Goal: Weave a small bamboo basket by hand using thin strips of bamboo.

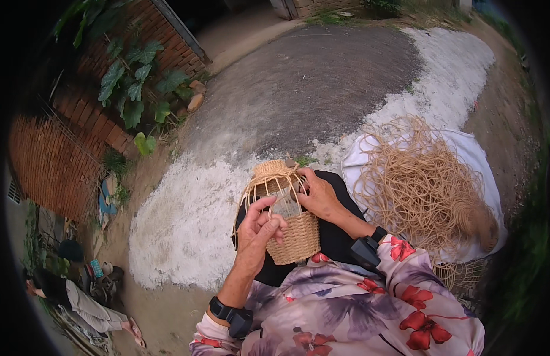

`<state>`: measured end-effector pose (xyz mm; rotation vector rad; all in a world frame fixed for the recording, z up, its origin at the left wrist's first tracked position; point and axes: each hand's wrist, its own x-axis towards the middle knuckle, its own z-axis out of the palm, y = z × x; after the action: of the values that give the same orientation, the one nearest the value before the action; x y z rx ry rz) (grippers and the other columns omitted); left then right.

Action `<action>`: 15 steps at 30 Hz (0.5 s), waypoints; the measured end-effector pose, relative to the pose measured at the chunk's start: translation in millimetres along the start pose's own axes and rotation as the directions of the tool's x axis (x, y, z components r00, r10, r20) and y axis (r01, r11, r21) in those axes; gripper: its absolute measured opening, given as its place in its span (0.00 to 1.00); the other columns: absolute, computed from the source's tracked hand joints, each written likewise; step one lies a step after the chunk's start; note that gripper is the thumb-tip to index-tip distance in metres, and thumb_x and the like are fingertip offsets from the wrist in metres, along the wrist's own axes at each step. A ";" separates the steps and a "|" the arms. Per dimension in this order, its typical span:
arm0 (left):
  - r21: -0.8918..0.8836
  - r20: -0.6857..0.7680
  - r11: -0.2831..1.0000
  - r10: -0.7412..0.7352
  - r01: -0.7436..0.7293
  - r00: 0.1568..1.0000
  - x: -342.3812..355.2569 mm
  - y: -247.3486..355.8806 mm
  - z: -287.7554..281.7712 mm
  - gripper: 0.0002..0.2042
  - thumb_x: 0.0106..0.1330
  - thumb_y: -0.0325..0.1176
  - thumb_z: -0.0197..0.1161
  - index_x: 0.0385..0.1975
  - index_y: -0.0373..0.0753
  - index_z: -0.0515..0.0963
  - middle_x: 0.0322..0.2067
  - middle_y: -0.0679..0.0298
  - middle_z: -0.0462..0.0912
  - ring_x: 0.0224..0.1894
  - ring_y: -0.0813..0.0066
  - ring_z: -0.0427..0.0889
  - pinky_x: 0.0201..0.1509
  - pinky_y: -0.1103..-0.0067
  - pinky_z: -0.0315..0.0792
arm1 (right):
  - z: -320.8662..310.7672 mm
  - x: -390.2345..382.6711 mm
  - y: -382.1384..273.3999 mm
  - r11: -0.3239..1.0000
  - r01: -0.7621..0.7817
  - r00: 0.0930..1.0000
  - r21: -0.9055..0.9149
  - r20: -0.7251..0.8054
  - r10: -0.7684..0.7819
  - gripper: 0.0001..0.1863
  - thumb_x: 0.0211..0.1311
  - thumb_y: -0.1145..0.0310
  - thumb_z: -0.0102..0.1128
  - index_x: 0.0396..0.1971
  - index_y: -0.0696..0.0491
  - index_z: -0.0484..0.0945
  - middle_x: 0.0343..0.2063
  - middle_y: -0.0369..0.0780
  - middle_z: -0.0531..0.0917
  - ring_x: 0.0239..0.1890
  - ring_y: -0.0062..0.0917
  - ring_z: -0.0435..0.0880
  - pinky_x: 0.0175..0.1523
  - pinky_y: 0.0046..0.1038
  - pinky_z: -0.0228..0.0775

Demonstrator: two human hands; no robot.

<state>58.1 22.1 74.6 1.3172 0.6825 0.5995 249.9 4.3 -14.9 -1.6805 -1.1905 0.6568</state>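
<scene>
On my dark-clothed lap rests a woven straw-coloured basket (296,240), tilted slightly. Its lower wall is tightly woven, open upright strands stand above that, and a narrow woven neck (273,169) tops it. My left hand (258,230) is in front of the basket's left side, thumb and fingers pinched together; a thin pale strand seems to run at the fingertips, but what they hold is unclear. My right hand (320,197) curls its fingers on the upright strands at the right, just below the neck; the fingertips are partly hidden among them.
To my right, a big tangle of tan cord (414,172) lies on a white cloth (488,157). Dark and white granular material (186,222) covers the ground ahead. A brick wall (55,169) and leafy plants (135,77) stand left. At lower left, another person's legs (94,308) show.
</scene>
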 end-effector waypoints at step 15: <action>0.250 -0.108 0.966 -0.035 0.062 0.994 49.3 -3.4 -15.7 0.08 0.63 0.30 0.65 0.39 0.35 0.80 0.28 0.65 0.82 0.28 0.81 0.80 0.30 0.82 0.75 | -1.6 -5.2 8.6 0.996 0.034 0.999 0.077 0.014 -0.035 0.29 0.54 0.73 0.58 0.58 0.57 0.65 0.25 0.39 0.80 0.28 0.26 0.81 0.35 0.29 0.71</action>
<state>79.4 68.2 64.1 1.5088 0.8965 0.5561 252.8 -1.8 -22.4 -1.5899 -1.1879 0.6871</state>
